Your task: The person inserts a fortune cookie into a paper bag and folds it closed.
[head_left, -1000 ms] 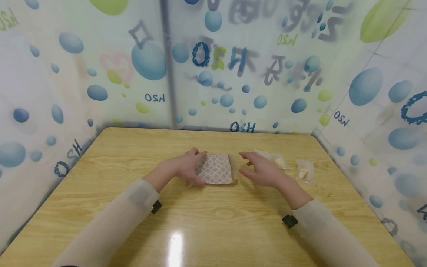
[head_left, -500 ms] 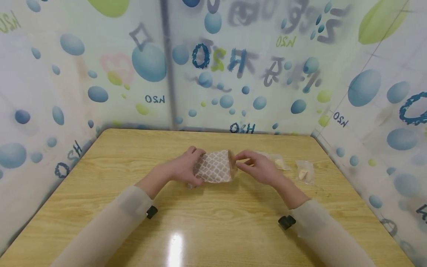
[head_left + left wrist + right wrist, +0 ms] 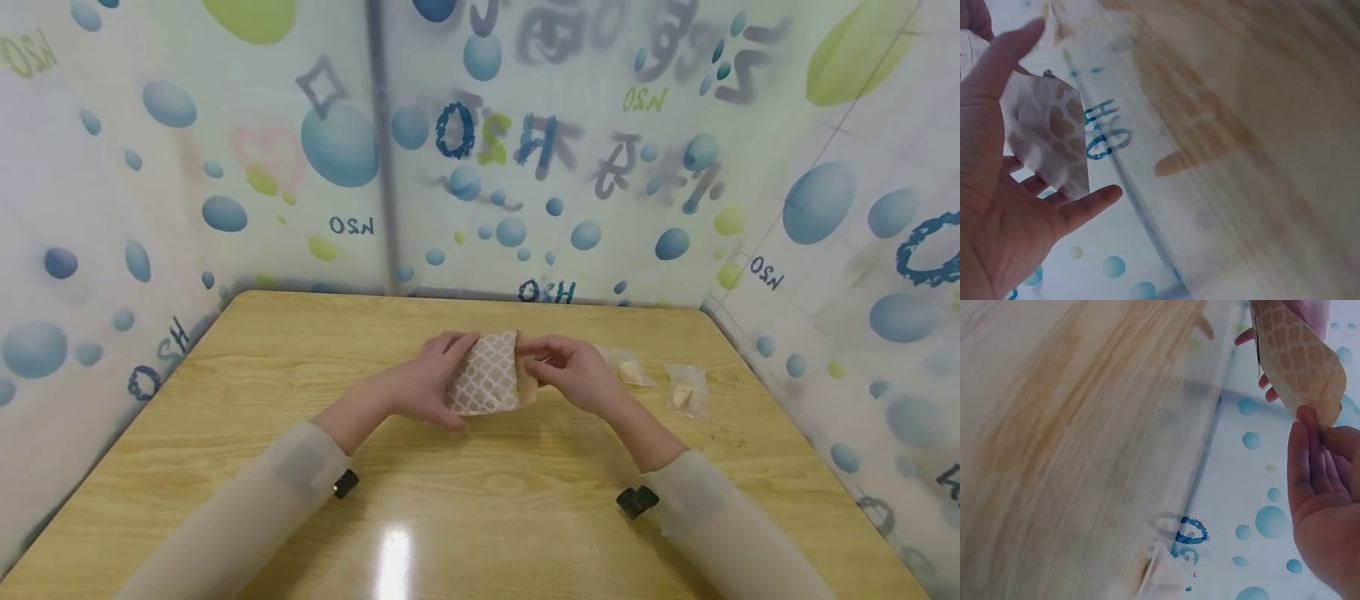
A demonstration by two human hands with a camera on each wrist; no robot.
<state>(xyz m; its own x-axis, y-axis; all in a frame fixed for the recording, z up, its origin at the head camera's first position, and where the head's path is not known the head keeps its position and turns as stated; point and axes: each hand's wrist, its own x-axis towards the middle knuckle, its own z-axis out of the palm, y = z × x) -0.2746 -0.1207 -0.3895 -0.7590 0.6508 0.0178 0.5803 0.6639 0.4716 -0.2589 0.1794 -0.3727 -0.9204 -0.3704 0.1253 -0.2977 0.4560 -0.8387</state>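
Note:
A flat paper bag with a white lattice pattern on beige is held at the middle of the table, its right side raised. My left hand grips its left end, thumb on the near side and fingers on the far side. In the left wrist view, the fingers pass behind the bag. My right hand pinches the plain brown edge at the bag's right end between thumb and fingertips. The right wrist view shows this pinch at the lower corner of the bag. The bag's inside is hidden.
On the wooden table, right of my right hand, lie small clear packets with pale contents: one packet close to the hand, another packet farther right. Patterned curtain walls stand along the back and sides.
My right hand has moved left from beside the bag and taken hold of its right edge. The bag's right side has come up from the table and tilted, with the left hand still holding it.

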